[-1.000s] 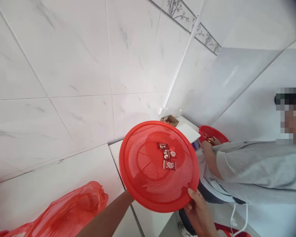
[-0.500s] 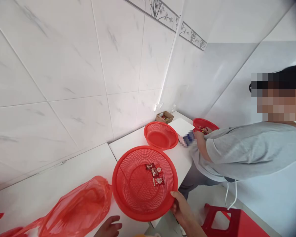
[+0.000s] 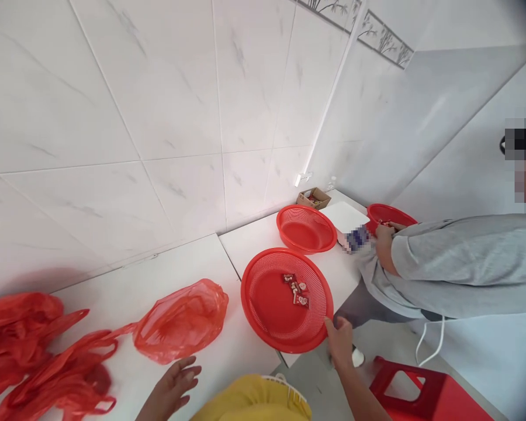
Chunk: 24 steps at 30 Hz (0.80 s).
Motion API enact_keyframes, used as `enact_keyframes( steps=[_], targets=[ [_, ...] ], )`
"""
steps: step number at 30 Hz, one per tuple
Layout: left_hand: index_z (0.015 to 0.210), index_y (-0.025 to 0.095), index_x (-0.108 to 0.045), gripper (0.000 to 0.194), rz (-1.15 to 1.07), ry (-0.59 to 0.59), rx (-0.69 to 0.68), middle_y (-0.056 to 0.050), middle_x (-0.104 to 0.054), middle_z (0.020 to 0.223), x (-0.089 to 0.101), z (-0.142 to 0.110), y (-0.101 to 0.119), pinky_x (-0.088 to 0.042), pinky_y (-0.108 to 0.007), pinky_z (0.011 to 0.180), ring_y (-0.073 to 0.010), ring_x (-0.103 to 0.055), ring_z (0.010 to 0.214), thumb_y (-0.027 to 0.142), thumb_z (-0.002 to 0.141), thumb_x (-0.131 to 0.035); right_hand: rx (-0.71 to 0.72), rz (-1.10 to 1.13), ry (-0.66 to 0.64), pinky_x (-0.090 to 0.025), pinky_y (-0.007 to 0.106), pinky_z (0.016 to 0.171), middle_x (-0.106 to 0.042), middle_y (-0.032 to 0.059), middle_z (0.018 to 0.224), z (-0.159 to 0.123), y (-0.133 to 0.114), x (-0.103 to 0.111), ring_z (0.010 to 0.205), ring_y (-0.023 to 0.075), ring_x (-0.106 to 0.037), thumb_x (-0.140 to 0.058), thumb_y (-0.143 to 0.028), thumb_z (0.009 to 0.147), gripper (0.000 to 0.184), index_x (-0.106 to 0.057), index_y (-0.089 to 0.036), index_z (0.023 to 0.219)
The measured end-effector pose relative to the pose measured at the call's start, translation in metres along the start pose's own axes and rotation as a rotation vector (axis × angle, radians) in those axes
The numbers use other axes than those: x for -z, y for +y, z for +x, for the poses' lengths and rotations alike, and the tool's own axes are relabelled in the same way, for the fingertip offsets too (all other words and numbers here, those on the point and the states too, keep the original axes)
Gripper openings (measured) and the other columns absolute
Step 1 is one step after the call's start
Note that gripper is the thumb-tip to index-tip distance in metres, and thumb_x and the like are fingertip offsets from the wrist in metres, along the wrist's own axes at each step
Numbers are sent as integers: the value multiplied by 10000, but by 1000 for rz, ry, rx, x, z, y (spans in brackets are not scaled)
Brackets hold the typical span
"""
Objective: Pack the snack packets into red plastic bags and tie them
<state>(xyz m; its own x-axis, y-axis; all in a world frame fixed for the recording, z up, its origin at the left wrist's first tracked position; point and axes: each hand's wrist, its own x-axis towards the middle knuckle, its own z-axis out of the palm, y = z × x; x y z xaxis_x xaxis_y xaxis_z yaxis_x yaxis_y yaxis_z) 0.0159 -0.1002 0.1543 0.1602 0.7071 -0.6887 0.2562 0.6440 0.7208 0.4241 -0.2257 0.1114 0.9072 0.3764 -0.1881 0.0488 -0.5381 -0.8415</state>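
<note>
My right hand point(image 3: 341, 339) grips the near right rim of a red plastic basket point(image 3: 267, 316), thumb over the edge. Inside the basket, toward its right side, lie several small dark red candy packets point(image 3: 296, 287). The basket seems to rest on the white table, over the seam. My left hand point(image 3: 177, 383) holds nothing; its fingers are apart, just below an open red plastic bag point(image 3: 182, 321) on the table. The bag lies on its side, mouth spread.
More crumpled red bags point(image 3: 21, 333) lie at the left. A second red basket point(image 3: 307, 229), a cardboard box point(image 3: 314, 198) and a white tray point(image 3: 345, 217) stand farther back. A co-worker in a grey shirt point(image 3: 460, 263) reaches into another red basket point(image 3: 392, 214). A red stool point(image 3: 442, 392) stands lower right.
The view has swung left and down, bringing the pile of red bags and yellow clothing into sight. The basket sits lower, flatter against the table, still in my right hand.
</note>
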Motion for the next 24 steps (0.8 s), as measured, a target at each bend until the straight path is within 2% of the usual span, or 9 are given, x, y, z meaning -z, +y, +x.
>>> enact_keyframes(
  steps=[2, 3, 4, 6, 8, 13, 15, 20, 24],
  targets=[
    [1017, 217, -560, 669, -1, 50, -8, -147, -659, 1113, 7, -1, -2, -483, -424, 826, -319, -624, 1022, 615, 497, -695, 170, -199, 32, -369, 389, 950, -513, 179, 1196, 5, -17, -2, 1162, 294, -449, -474, -390, 767, 405, -450, -165, 1103],
    [1015, 215, -557, 646, -2, 74, -12, -144, -662, 1106, 11, -2, -3, -484, -417, 822, -312, -627, 1015, 603, 515, -688, 266, -308, 4, -331, 368, 995, -489, 172, 1236, 8, -26, -6, 1204, 276, -412, -439, -358, 794, 386, -452, -161, 1126],
    [1015, 213, -557, 621, -3, 98, -15, -139, -665, 1099, 13, -3, -4, -485, -413, 823, -305, -630, 1008, 589, 537, -680, 358, -408, -56, -314, 342, 1012, -490, 154, 1244, 11, -34, -12, 1211, 256, -406, -415, -330, 812, 356, -471, -165, 1123],
    [1023, 208, -558, 576, -11, 137, -28, -130, -671, 1088, 17, -7, -4, -485, -407, 828, -291, -637, 992, 559, 580, -664, 453, -530, -197, -340, 294, 981, -534, 107, 1194, 17, -46, -30, 1157, 225, -457, -438, -303, 811, 287, -538, -190, 1054],
    [1030, 200, -562, 551, -22, 161, -49, -127, -674, 1079, 19, -12, -5, -490, -403, 826, -285, -642, 979, 537, 604, -656, 449, -605, -299, -374, 290, 926, -557, 97, 1159, 25, -51, -49, 1098, 228, -502, -504, -265, 773, 278, -575, -189, 1030],
    [1009, 188, -579, 546, -49, 219, -67, -126, -683, 1043, 23, -21, -10, -506, -385, 786, -279, -651, 945, 530, 593, -668, 327, -817, -389, -408, 367, 808, -568, 212, 1129, 40, -42, -82, 998, 287, -571, -498, -164, 769, 389, -548, -90, 1148],
    [1002, 192, -582, 542, -61, 251, -59, -119, -687, 1026, 25, -24, -15, -508, -379, 777, -276, -656, 932, 528, 587, -672, 293, -870, -414, -414, 363, 771, -590, 217, 1103, 42, -36, -88, 959, 280, -593, -479, -168, 792, 368, -553, -89, 1144],
    [1006, 197, -582, 507, -71, 293, -49, -107, -689, 1024, 31, -32, -25, -506, -380, 779, -276, -655, 938, 520, 620, -644, 262, -911, -484, -426, 318, 683, -673, 120, 887, 51, -35, -93, 799, 241, -634, -562, -217, 731, 327, -607, -148, 1048],
    [993, 197, -584, 506, -77, 314, -43, -109, -691, 1021, 33, -29, -24, -512, -368, 763, -273, -656, 933, 520, 610, -656, 315, -859, -409, -424, 314, 666, -667, 117, 935, 66, -45, -90, 798, 239, -631, -494, -274, 772, 304, -615, -179, 1034]
  ],
)
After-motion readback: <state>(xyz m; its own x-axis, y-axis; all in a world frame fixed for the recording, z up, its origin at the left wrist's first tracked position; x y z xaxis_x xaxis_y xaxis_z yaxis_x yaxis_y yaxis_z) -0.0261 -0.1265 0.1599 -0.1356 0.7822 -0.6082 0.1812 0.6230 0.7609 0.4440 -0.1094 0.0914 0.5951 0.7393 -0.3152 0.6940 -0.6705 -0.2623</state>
